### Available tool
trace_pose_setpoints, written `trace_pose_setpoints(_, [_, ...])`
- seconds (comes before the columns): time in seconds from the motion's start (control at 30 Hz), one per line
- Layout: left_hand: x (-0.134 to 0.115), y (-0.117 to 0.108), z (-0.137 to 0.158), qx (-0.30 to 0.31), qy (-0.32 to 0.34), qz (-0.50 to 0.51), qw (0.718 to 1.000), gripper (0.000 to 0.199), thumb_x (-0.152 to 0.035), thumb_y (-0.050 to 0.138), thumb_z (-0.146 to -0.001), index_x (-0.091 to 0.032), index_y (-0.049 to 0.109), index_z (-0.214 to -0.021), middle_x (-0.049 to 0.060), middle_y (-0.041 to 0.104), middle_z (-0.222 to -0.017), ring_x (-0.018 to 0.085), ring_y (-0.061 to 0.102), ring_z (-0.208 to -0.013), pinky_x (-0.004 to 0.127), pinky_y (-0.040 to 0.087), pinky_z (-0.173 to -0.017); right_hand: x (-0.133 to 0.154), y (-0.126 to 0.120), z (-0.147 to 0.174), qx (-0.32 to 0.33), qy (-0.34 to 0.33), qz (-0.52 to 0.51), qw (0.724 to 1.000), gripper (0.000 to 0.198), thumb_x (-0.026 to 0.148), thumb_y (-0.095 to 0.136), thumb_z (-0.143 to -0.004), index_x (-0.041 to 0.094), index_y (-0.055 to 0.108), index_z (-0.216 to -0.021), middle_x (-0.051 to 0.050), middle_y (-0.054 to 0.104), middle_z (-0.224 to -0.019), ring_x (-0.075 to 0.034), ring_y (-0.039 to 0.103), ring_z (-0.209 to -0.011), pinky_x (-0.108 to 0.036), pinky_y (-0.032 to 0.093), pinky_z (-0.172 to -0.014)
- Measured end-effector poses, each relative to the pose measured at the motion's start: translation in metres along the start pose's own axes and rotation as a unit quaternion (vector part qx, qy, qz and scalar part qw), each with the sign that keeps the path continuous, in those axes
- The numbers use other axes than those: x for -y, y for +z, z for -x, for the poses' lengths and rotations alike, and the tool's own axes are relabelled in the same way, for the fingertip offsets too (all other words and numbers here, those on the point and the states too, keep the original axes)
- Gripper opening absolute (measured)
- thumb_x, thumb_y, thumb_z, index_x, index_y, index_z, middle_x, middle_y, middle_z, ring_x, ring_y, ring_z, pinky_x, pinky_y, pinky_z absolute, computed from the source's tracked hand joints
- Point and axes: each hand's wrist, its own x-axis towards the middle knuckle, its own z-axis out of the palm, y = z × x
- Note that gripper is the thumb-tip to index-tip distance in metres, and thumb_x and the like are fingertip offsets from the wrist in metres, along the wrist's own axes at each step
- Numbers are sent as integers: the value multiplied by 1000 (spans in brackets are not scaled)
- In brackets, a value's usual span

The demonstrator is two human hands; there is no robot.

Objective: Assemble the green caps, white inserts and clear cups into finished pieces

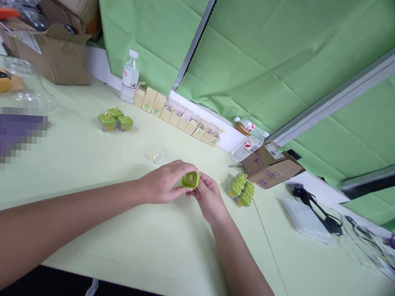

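Between my hands, over the middle of the table, is a small green lid [190,180], its hollow inside facing me with a pale oval in the centre. My left hand [167,181] grips its left side with thumb and fingers. On its right edge, my right hand [210,197] pinches with the fingertips. Just beyond my left hand lies a small clear container [156,156] with a bit of yellow in it. Three clear boxes with green lids [115,119] sit together at the left, and several more green-lidded boxes [241,190] are grouped to the right.
A row of small cardboard boxes [175,116] lines the back, beside an upright water bottle [130,77]. Other bottles [249,144] lie by a carton [271,165]. A clear jar [27,86] and a large cardboard box [63,57] stand left; cables [361,236] lie right.
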Motion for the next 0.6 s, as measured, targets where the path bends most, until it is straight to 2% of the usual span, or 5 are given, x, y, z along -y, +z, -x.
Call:
trace_pose_setpoints(0.2, [5,4,1,-18,18,-9,1000,43,-14,56,-87,-24,44,-127,9,62,-118,23,59,-106,43,50,-92,-5,6,-3,-70,-30,37,996,25,43,72,-79,20,66,-70,2,60,-65,-10,50,-56,-24,44,-54])
trace_pose_setpoints(0.33, [4,5,2,-12,7,-23,1000,39,-15,56,-88,-23,46,-125,9,62,-117,23,59,-106,42,50,-91,-8,5,-4,-90,-40,60,993,26,45,69,-80,20,68,-73,2,60,-64,-10,50,-55,-23,43,-51])
trace_pose_setpoints(0.6, [1,4,2,-11,-12,-39,999,42,-21,63,-86,-21,49,-126,8,65,-115,22,61,-107,39,51,-93,-8,7,-2,-23,-8,66,997,35,52,68,-80,20,65,-67,4,52,-58,-9,45,-52,-23,44,-49])
